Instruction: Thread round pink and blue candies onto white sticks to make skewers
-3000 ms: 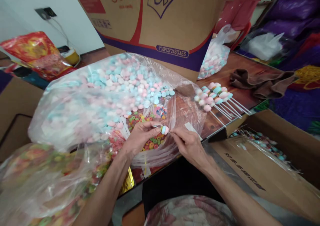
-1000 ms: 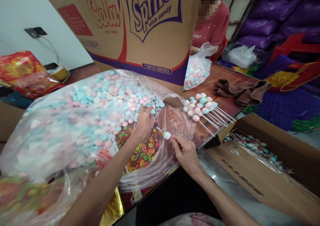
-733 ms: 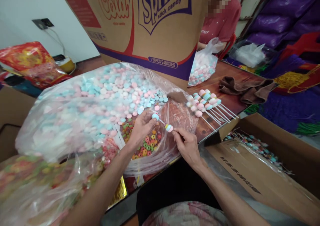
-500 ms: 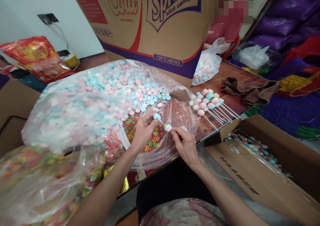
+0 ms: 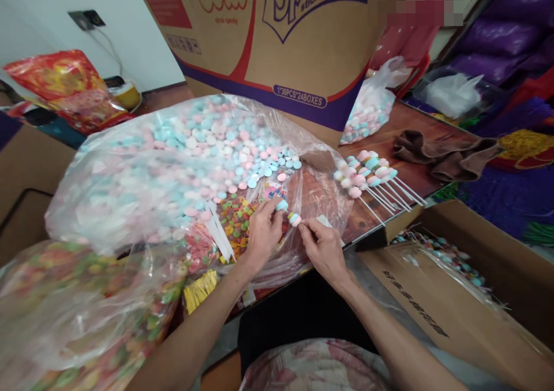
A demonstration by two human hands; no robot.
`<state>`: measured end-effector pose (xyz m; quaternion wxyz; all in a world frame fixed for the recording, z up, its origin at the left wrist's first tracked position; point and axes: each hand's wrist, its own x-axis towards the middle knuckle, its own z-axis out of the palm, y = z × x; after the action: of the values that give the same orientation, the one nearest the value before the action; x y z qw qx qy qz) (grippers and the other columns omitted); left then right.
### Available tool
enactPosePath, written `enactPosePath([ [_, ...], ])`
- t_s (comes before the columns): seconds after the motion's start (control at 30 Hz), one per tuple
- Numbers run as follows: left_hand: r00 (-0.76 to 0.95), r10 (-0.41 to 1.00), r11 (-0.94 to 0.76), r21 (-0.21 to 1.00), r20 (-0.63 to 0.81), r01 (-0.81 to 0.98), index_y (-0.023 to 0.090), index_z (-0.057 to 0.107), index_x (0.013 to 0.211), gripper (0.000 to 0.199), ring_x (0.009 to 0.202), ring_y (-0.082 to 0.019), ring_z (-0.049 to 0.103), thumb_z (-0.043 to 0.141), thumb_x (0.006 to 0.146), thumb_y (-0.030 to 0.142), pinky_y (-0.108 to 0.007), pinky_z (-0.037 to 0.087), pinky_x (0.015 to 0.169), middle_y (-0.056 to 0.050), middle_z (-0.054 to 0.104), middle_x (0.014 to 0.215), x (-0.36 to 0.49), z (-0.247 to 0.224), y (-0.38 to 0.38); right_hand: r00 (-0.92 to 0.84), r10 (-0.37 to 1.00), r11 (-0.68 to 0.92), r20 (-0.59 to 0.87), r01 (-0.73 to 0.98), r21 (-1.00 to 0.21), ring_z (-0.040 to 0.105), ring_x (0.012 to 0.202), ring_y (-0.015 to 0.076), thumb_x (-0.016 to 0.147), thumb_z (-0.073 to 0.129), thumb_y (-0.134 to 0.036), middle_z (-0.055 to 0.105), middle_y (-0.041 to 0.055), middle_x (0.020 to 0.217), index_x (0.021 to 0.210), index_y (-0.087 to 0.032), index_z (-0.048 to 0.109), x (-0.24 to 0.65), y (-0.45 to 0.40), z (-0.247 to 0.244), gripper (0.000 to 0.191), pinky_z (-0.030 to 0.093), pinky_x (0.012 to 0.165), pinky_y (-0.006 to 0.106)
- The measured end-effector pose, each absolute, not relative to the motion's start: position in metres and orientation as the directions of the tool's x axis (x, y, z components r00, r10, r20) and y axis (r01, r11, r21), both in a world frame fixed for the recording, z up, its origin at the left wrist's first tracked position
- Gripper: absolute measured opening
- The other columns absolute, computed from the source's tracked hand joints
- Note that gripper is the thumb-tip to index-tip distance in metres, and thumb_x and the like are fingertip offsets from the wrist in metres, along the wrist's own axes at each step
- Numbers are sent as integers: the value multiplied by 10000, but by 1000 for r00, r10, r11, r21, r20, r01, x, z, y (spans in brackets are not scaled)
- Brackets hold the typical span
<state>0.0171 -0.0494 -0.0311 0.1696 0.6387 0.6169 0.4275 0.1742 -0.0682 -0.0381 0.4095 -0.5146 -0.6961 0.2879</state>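
Note:
My left hand [image 5: 266, 226] pinches a pale blue and white marshmallow [image 5: 281, 205] between thumb and fingertips. Close to its right is a short stack of marshmallows [image 5: 295, 219], pink, white and blue with a bit of yellow. My right hand [image 5: 322, 244] has its fingers closed at the pink end of this stack, on a thin stick mostly hidden by the fingers and sweets. Below and left of my left hand lie colourful ring candies [image 5: 238, 209] and a bundle of white sticks [image 5: 220, 232]. Finished-looking marshmallow skewers [image 5: 372, 174] rest to the right on the table.
A big clear bag of pastel marshmallows [image 5: 173, 160] spreads across the table's left, before a tall cardboard carton [image 5: 315, 62]. A bag of ring candies [image 5: 86, 321] is at lower left. An open box [image 5: 415, 293] stands at right, below a brown cloth [image 5: 450, 151].
The view has shifted a little, so the scene sits further right and higher. The marshmallow in my left hand has come slightly closer to the stack by my right hand.

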Motion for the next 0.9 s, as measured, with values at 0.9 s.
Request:
enactPosePath([
  [0.9, -76, 964, -90, 578, 256, 811, 217, 713, 1194, 342, 810, -229, 656, 512, 918, 221, -323, 486, 762, -53, 730, 865, -26, -4, -38, -106, 954, 295, 281, 504, -811, 547, 564, 130, 977, 471, -326, 591, -17, 624, 754, -203, 615, 183, -71, -36, 292, 379, 594, 238],
])
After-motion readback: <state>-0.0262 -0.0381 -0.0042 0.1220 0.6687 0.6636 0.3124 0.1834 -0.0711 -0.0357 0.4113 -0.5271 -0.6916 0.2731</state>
